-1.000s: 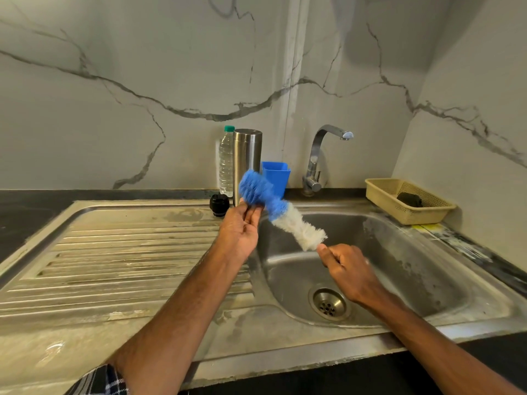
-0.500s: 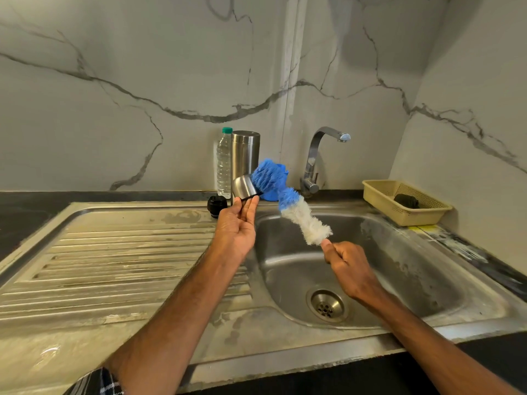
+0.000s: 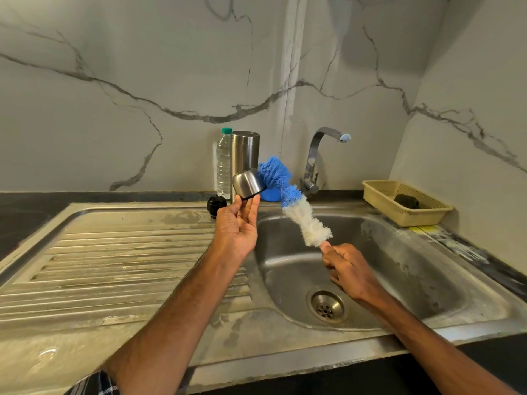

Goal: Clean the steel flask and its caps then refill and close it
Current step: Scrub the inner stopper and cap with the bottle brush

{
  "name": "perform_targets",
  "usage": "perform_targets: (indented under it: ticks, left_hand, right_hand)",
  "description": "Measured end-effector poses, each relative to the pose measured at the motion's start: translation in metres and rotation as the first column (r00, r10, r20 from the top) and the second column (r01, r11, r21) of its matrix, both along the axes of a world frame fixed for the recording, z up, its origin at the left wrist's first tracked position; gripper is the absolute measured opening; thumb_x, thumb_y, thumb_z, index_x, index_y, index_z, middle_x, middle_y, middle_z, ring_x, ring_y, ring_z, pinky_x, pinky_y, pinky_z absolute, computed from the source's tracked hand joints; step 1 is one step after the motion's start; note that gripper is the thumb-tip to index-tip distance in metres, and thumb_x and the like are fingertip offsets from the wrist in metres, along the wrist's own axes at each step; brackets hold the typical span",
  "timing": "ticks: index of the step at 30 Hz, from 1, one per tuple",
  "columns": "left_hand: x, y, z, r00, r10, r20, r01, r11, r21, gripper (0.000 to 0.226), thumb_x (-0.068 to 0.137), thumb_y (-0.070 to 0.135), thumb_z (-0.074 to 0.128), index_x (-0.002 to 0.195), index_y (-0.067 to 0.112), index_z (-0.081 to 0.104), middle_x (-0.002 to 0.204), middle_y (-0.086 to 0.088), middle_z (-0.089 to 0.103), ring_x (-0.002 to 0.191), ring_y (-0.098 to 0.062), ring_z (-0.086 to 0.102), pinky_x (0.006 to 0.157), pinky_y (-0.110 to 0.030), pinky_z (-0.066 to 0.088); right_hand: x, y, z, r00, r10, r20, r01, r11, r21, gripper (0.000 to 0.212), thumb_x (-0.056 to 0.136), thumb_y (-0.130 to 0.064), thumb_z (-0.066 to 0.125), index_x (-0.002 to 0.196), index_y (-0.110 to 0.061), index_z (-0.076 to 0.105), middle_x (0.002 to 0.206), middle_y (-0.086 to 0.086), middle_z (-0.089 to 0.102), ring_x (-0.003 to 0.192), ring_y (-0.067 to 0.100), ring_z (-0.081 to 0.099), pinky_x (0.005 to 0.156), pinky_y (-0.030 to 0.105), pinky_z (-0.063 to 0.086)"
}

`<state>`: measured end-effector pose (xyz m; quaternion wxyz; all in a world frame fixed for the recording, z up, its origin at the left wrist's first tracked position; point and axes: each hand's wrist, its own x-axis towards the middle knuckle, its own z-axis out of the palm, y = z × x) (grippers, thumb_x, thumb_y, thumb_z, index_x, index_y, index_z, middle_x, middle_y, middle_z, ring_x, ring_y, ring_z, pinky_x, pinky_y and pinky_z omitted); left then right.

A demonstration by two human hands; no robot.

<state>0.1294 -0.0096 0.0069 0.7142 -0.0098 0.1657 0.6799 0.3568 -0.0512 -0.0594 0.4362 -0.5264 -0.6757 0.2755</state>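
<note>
Left hand (image 3: 239, 223): fingers pinch steel cap (image 3: 247, 184) by rim only, above sink's (image 3: 413, 266) left edge. Right hand (image 3: 345, 266): fingers curled round brush (image 3: 305, 220) handle, blue bristles at cap mouth. Risk: hard brush thrust levers cap out of light pinch, drops into sink. Steel flask (image 3: 244, 155) upright behind sink.

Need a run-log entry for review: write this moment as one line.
phase: cap cleaning | left hand: holds cap | right hand: grips brush, blue end beside cap | flask: upright behind sink
</note>
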Motion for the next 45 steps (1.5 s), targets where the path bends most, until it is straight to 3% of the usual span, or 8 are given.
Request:
perform_targets:
  ticks: [3,7,12,16,24,29,33,45]
  left_hand:
    - [-0.003,0.005,-0.001,0.999,0.011,0.03,-0.011,1.0,-0.006,0.035,0.098,0.001,0.058,0.133,-0.005,0.056,0.111,-0.022,0.071,0.104,-0.028,0.071,0.061,-0.031,0.063]
    - [-0.004,0.007,-0.004,1.0,0.013,0.027,-0.012,1.0,-0.003,0.036,0.098,0.0,0.058,0.133,-0.005,0.057,0.101,-0.022,0.073,0.101,-0.029,0.071,0.06,-0.033,0.063]
    - [-0.001,0.008,-0.005,1.0,-0.007,-0.023,0.008,1.0,0.003,0.031,0.099,0.001,0.057,0.129,-0.005,0.059,0.121,-0.022,0.07,0.107,-0.03,0.072,0.059,-0.031,0.063]
    - [-0.001,0.005,-0.007,0.999,-0.019,-0.046,0.02,1.0,0.002,0.021,0.098,0.001,0.059,0.117,-0.006,0.061,0.102,-0.019,0.074,0.085,-0.026,0.075,0.057,-0.031,0.063]
    - [-0.001,0.008,-0.011,0.992,-0.06,-0.115,0.067,0.997,0.051,0.02,0.099,0.004,0.056,0.118,-0.003,0.062,0.09,-0.017,0.077,0.079,-0.026,0.077,0.069,-0.034,0.064]
    - [-0.006,0.016,-0.011,0.975,-0.012,-0.221,0.03,0.996,0.08,0.028,0.104,0.008,0.044,0.127,0.002,0.059,0.112,-0.016,0.07,0.109,-0.026,0.068,0.093,-0.035,0.058]
    - [-0.011,0.022,-0.01,0.935,0.053,-0.35,-0.009,0.992,0.126,0.019,0.105,0.006,0.042,0.113,0.009,0.059,0.132,-0.018,0.064,0.124,-0.029,0.061,0.106,-0.04,0.049]
    - [-0.01,0.024,-0.012,0.879,0.103,-0.466,-0.022,0.984,0.176,0.032,0.106,0.006,0.041,0.135,0.005,0.054,0.136,-0.017,0.061,0.127,-0.029,0.058,0.099,-0.038,0.053]
  right_hand:
    - [-0.001,-0.003,-0.004,0.994,0.096,-0.046,-0.098,0.994,-0.043,0.053,0.107,-0.04,0.041,0.059,-0.019,0.04,0.055,0.003,0.026,0.044,0.012,0.018,0.043,0.025,0.016]
    - [-0.001,0.001,-0.001,0.999,0.029,-0.033,-0.03,0.998,-0.056,0.053,0.107,-0.038,0.041,0.058,-0.017,0.041,0.052,0.001,0.028,0.042,0.012,0.021,0.044,0.023,0.019]
    - [-0.003,-0.002,-0.001,0.998,0.067,-0.008,-0.067,0.997,-0.039,0.053,0.108,-0.033,0.042,0.058,-0.016,0.043,0.052,0.002,0.029,0.043,0.012,0.022,0.043,0.024,0.02]
    - [-0.003,0.0,0.003,0.997,-0.001,-0.083,-0.007,0.996,-0.092,0.053,0.108,-0.033,0.042,0.057,-0.019,0.04,0.049,-0.006,0.031,0.04,0.008,0.022,0.042,0.022,0.019]
    - [-0.005,-0.004,0.008,0.985,0.007,-0.173,-0.037,0.985,-0.169,0.054,0.109,-0.033,0.038,0.057,-0.019,0.039,0.048,-0.003,0.029,0.037,0.009,0.019,0.037,0.017,0.017]
    - [-0.005,-0.004,0.009,0.952,0.027,-0.305,-0.133,0.933,-0.333,0.054,0.109,-0.034,0.037,0.056,-0.021,0.035,0.049,-0.003,0.025,0.036,0.008,0.014,0.038,0.014,0.01]
    - [-0.006,-0.001,0.01,0.939,0.018,-0.343,-0.162,0.904,-0.396,0.055,0.109,-0.035,0.037,0.056,-0.021,0.031,0.048,-0.003,0.022,0.035,0.007,0.013,0.039,0.012,0.01]
    - [-0.006,-0.002,0.012,0.938,0.0,-0.347,-0.149,0.904,-0.401,0.055,0.109,-0.034,0.036,0.056,-0.02,0.033,0.046,-0.003,0.025,0.033,0.008,0.015,0.038,0.014,0.009]
